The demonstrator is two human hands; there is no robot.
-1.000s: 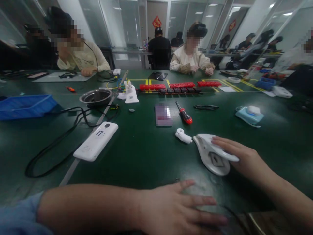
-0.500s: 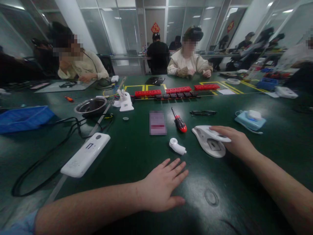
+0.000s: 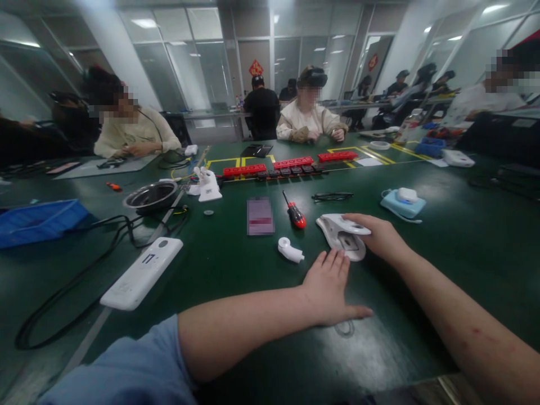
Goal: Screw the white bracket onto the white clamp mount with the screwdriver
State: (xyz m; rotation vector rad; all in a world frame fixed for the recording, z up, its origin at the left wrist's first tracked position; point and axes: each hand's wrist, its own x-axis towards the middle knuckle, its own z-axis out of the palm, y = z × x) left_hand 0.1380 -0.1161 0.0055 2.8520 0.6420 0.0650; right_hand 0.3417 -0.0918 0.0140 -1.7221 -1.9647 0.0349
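My right hand (image 3: 377,236) rests on the right side of a white oval plastic device (image 3: 342,236) that lies on the green table (image 3: 442,247), fingers curled over its top edge. My left hand (image 3: 329,289) lies flat and open on the table just in front of that device, fingertips almost touching it. A small white plastic part (image 3: 289,250) lies to the left of the device. A red-handled screwdriver (image 3: 294,212) and a small card (image 3: 260,216) lie just beyond.
A long white device marked 17 (image 3: 141,273) and black cables (image 3: 84,264) lie at the left, with a metal bowl (image 3: 151,195) and blue tray (image 3: 37,220) behind. Red blocks (image 3: 291,163) line the middle. A light blue box (image 3: 403,203) sits right. Other people sit around the table.
My left hand slid to the right across the table and now lies just in front of the white device. My right hand stays on the device. The view has tilted up.
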